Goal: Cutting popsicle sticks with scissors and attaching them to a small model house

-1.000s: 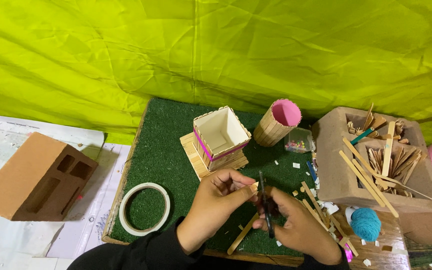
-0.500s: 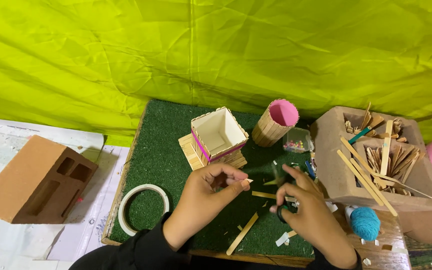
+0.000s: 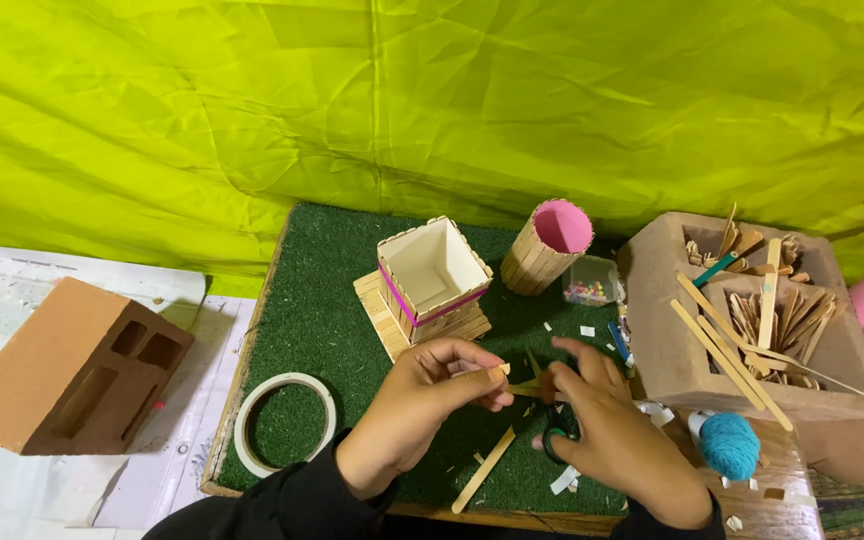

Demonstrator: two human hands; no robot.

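One wooden stick [image 3: 512, 385] pinched by left-hand fingers [image 3: 487, 375], seemingly between scissor blades.

On the turf mat [image 3: 322, 300] we see the stick box [image 3: 432, 275] behind our hands, the stick cup [image 3: 549, 245] to its right, the tape ring [image 3: 285, 422] at front left. The brick [image 3: 67, 365] lies left of the mat; the stick-filled block [image 3: 752, 320] stands right, the yarn ball [image 3: 729, 446] before it.

**A makeshift craft corner**

This looks like a home craft set-up, not a proper workshop. A crumpled lime-green sheet [image 3: 432, 100] hangs as backdrop. A green turf mat [image 3: 322, 310] serves as work surface, with a stick box [image 3: 432, 275], a stick cup [image 3: 549, 245], a tape roll [image 3: 285, 423] and yarn [image 3: 729, 445] about. Hollow bricks [image 3: 72, 365] hold loose wooden sticks [image 3: 752, 330].
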